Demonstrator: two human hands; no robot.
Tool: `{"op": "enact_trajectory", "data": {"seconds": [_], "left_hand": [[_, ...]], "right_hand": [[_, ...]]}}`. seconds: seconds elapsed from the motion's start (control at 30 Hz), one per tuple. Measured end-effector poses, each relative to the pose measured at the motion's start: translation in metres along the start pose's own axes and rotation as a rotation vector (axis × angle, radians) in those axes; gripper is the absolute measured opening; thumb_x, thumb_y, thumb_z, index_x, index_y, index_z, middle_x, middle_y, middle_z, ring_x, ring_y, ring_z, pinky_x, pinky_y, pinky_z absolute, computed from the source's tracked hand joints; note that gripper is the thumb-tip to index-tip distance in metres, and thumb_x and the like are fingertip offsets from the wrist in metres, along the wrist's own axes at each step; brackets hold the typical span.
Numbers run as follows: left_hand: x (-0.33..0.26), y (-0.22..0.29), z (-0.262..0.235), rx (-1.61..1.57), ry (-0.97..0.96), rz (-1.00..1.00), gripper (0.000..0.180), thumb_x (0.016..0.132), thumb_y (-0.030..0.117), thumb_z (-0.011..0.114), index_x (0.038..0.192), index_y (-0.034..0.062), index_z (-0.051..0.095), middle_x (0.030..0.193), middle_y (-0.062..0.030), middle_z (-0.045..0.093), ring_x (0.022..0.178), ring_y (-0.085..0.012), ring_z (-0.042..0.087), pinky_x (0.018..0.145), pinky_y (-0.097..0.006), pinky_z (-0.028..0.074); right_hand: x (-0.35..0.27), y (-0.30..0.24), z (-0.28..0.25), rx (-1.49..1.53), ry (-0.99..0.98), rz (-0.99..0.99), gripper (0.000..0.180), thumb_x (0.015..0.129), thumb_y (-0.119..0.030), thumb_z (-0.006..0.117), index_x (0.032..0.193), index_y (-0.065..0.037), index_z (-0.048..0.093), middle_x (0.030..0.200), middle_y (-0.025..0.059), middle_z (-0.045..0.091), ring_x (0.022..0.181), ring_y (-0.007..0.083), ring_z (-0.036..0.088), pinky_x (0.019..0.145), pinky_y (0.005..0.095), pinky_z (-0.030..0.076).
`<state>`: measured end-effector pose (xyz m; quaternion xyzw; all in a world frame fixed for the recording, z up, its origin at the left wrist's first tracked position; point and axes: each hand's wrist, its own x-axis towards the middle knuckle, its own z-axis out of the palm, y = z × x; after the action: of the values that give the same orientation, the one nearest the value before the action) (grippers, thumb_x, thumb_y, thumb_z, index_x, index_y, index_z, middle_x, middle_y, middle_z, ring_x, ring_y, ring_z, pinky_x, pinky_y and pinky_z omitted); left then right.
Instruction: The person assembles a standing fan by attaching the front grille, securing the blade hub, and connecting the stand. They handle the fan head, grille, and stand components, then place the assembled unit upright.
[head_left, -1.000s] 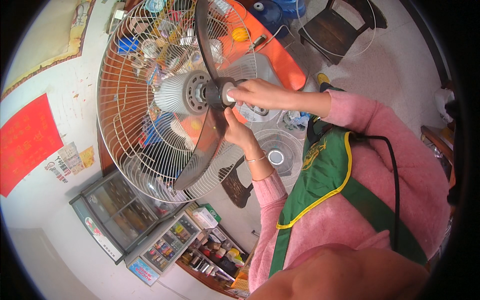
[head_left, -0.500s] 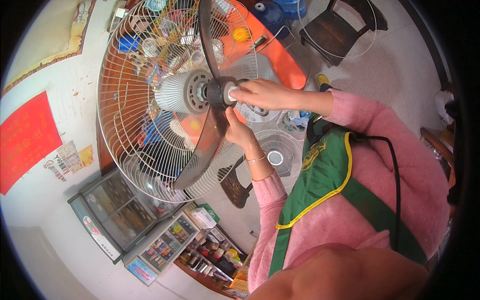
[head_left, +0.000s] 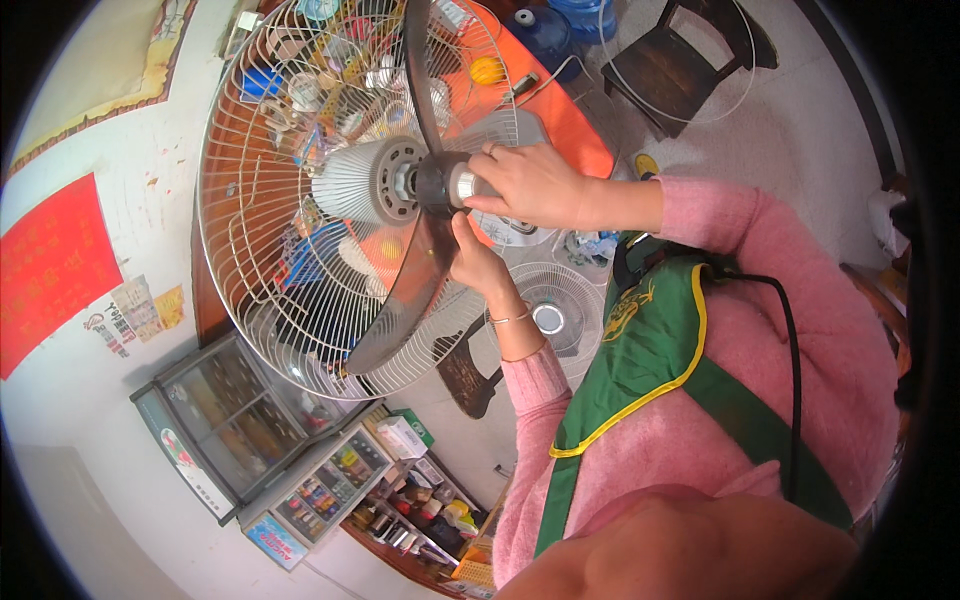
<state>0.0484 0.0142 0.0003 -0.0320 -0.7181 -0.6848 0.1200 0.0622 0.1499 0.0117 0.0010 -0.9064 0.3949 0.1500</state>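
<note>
A large fan stands before me, its wire rear guard (head_left: 235, 300) around a grey ribbed motor housing (head_left: 350, 188). On the shaft sits the dark fan blade (head_left: 395, 310) with its black hub. My left hand (head_left: 478, 262) grips the blade's root below the hub, thumb up; its other fingers are partly hidden. With thumb and fingers, my right hand (head_left: 535, 185) holds the round pale blade nut (head_left: 463, 187) at the hub's centre. Lower, behind my left wrist, is a round wire front grille (head_left: 575, 285) with a shiny central disc.
Behind the guard, an orange-topped table (head_left: 565, 125) carries many small items and a yellow ball (head_left: 487, 70). Blue water jugs (head_left: 540, 38) and a dark wooden chair (head_left: 665, 75) stand beyond. A glass-front cabinet (head_left: 235, 420) and stocked shelves (head_left: 430, 520) are at lower left.
My right hand has turned around the nut, its fingers now raised and more of the nut showing. My left hand keeps its hold on the blade. The view has shifted slightly.
</note>
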Motion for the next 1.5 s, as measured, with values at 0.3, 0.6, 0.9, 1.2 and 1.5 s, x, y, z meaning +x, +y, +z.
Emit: {"op": "enact_trajectory", "data": {"seconds": [0.3,0.6,0.9,1.2,1.5], "left_hand": [[0.001,-0.002,0.000,-0.061,0.016,-0.012,0.034,0.086,0.000,0.059,0.118,-0.0078,0.053,0.114,-0.0093,0.059,0.100,-0.0171,0.058,0.090,-0.030,0.047],[0.000,0.001,-0.001,-0.026,-0.016,-0.020,0.029,0.090,0.007,0.060,0.116,-0.0060,0.057,0.112,-0.0064,0.061,0.099,-0.0147,0.057,0.089,-0.029,0.046],[0.001,-0.003,-0.002,0.023,-0.008,-0.049,0.028,0.089,0.006,0.060,0.115,-0.0054,0.057,0.109,-0.0050,0.061,0.095,-0.0134,0.056,0.086,-0.028,0.045],[-0.002,0.002,-0.008,0.125,0.033,-0.137,0.031,0.090,0.018,0.064,0.107,-0.0067,0.062,0.105,-0.0046,0.064,0.093,-0.0124,0.057,0.085,-0.027,0.045],[-0.001,0.008,-0.009,0.122,-0.004,-0.213,0.040,0.090,0.015,0.065,0.121,-0.0077,0.055,0.120,-0.0089,0.059,0.104,-0.0159,0.055,0.093,-0.030,0.043]], "right_hand": [[0.015,-0.003,-0.017,0.305,-0.371,0.172,0.054,0.092,-0.045,0.046,0.089,0.007,0.062,0.087,0.0243,0.065,0.086,0.0395,0.063,0.075,0.0486,0.048],[0.014,-0.005,-0.020,0.026,-0.238,-0.064,0.040,0.088,-0.035,0.058,0.087,0.005,0.061,0.079,0.0227,0.065,0.075,0.0360,0.065,0.066,0.0444,0.051],[0.020,0.001,-0.009,-0.364,-0.096,-0.365,0.037,0.083,-0.035,0.063,0.085,0.001,0.060,0.076,0.0166,0.065,0.071,0.0290,0.066,0.060,0.0371,0.052],[0.030,0.008,-0.014,0.432,-0.562,0.200,0.055,0.085,-0.053,0.052,0.078,0.000,0.064,0.068,0.0085,0.058,0.058,0.0174,0.057,0.046,0.0315,0.043],[0.037,0.010,-0.015,0.692,-0.819,0.451,0.047,0.090,-0.050,0.049,0.084,-0.005,0.059,0.060,-0.0028,0.042,0.051,0.0079,0.039,0.041,0.0261,0.029]]}}
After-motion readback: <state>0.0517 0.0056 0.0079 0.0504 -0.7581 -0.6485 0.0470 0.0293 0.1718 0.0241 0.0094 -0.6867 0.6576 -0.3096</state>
